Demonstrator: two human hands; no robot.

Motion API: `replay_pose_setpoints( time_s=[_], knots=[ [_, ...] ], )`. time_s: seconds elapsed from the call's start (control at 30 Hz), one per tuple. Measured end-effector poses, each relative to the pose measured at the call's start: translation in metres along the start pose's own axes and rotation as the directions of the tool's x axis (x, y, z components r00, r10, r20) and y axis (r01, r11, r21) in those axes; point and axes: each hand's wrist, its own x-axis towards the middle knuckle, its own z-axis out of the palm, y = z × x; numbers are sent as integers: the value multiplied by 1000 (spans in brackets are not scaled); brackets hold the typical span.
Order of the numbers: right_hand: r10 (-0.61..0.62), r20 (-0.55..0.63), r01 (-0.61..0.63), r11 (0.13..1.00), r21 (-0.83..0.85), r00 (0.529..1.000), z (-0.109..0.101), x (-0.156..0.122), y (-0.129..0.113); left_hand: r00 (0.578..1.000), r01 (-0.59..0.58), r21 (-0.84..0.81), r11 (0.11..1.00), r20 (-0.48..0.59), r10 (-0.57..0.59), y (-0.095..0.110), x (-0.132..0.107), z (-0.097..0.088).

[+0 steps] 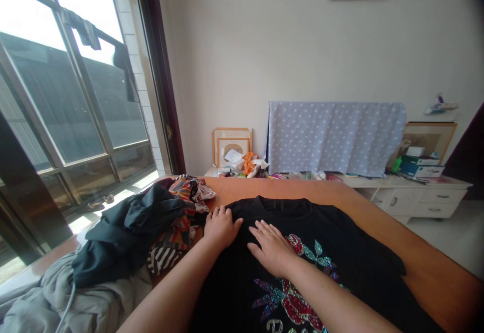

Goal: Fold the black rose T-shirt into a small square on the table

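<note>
Left hand (221,228) and right hand (271,250) lie spread flat, pinching nothing, on the black sequinned T-shirt (351,252), soft and light by my judgement, so I would take its collar (282,203).

Left hand (221,228), right hand (272,250), on black sequinned T-shirt (340,237)

The fingers of the left hand (221,229) and right hand (270,250) rest on a T-shirt (234,282) spread on a tabletop (434,282). Left of the fingers, a heap of clothing (177,217) lies beside the T-shirt. Ahead of the fingers, beyond the tabletop, framed pictures (231,146) and a draped cloth (333,139) stand on a drawer cabinet (416,202). Farther left is a window (75,96).
</note>
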Motion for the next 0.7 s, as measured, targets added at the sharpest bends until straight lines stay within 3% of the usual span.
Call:
replay_pose_setpoints(
  time_s=[0.07, 0.17, 0.27, 0.5, 0.6, 0.7],
  knots=[
    [-4, -7, 4, 1000, 0, 1000, 0, 0, 0, 998, -59, -12, 998, -35, 59, 7, 1, 6],
    [-12, -2, 12, 1000, 3, 1000, 0, 0, 1, 992, -115, -32, 993, 45, 116, 7, 0, 17],
    [-9, 4, 9, 1000, 9, 1000, 1, 0, 2, 988, -111, -21, 994, 107, 113, 2, 0, 23],
    [-15, 41, 10, 992, 126, 999, -12, 1, 3, 993, -85, 70, 994, 90, 79, 7, 0, 19],
    [3, -106, 27, 959, 281, 994, -27, -7, 10, 997, -62, 126, 990, 60, 55, 11, -1, 16],
    [150, -317, -9, 914, 405, 937, -46, -23, 32, 997, -67, 149, 987, 47, 60, 21, -2, 14]
  ],
)
